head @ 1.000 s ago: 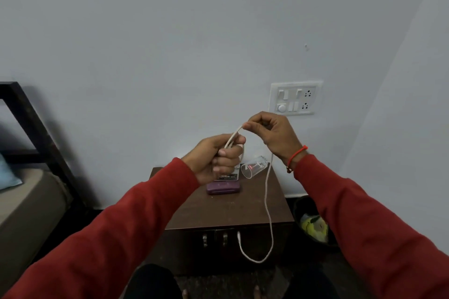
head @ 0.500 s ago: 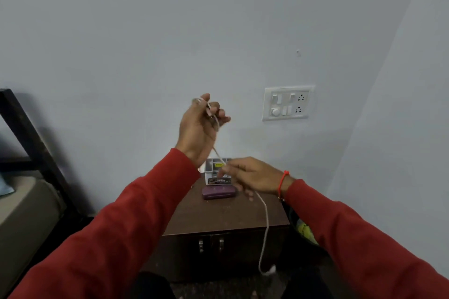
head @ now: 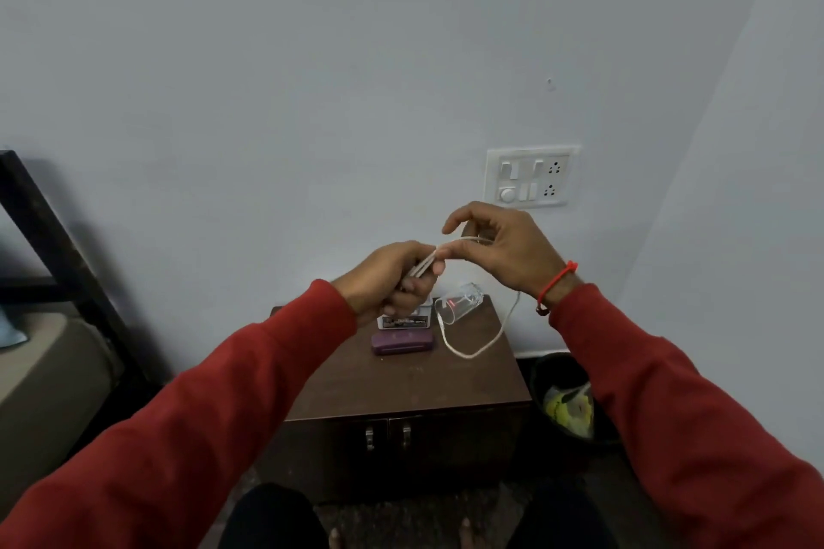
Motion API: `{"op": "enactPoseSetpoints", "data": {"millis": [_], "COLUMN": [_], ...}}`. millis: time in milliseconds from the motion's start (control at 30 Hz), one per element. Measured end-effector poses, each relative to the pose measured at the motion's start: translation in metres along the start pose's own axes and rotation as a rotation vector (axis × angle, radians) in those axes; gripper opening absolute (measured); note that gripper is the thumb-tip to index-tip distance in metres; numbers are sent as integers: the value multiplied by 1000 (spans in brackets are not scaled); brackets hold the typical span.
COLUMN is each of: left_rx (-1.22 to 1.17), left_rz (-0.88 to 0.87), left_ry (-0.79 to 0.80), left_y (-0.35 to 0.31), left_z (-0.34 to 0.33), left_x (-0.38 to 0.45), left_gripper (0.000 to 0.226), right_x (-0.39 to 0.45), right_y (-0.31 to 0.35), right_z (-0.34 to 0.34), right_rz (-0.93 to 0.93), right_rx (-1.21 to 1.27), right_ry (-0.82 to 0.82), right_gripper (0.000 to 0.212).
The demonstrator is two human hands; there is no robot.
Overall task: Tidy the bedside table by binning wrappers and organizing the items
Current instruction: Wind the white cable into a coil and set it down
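Observation:
My left hand [head: 392,288] grips a bundle of folded loops of a white cable [head: 479,348] above the dark wooden bedside table [head: 401,388]. My right hand [head: 504,252] pinches the cable's loop just right of the left fist. The cable's free end hangs in a curve below the right wrist, over the table's right side. On the table's back part lie a purple case [head: 402,343], a small white box [head: 403,320] partly hidden by my left hand, and a clear glass [head: 459,308] on its side.
A black bin [head: 575,401] holding a yellow-green wrapper stands on the floor right of the table. A switch and socket panel [head: 532,176] is on the wall above. A bed with a dark frame [head: 49,263] is at the left. The table has two cabinet doors with handles.
My left hand came down from its raised position. My right hand rose to meet it. More cable is gathered, and the hanging end is shorter, now over the tabletop.

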State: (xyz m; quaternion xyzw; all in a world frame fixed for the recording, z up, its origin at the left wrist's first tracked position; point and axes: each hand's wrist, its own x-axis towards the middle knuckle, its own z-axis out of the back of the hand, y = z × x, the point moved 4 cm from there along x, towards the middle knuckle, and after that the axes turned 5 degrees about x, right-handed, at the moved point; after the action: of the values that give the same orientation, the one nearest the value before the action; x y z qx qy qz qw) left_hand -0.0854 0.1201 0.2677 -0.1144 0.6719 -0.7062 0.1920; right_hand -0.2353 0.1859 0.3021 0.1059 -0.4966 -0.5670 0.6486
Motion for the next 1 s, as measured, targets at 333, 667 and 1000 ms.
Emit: {"op": "enactPoseSetpoints", "data": {"millis": [333,667,1000], "left_rx": [-740,926,-235], "left_rz": [-370,-418,-91], "left_ry": [-126,-408,104], "left_y": [-47,10,16], "left_z": [10,24,-7], "left_x": [5,9,-1], "left_gripper": [29,24,46], "right_x": [-25,-20,-10], "right_y": [-29,8,-21], "right_z": [-48,-33,-5], "right_rz": [-213,-31,-80], "right_rx": [13,-79,64], "right_ry": [231,195,50], "right_gripper": [32,14,21]}}
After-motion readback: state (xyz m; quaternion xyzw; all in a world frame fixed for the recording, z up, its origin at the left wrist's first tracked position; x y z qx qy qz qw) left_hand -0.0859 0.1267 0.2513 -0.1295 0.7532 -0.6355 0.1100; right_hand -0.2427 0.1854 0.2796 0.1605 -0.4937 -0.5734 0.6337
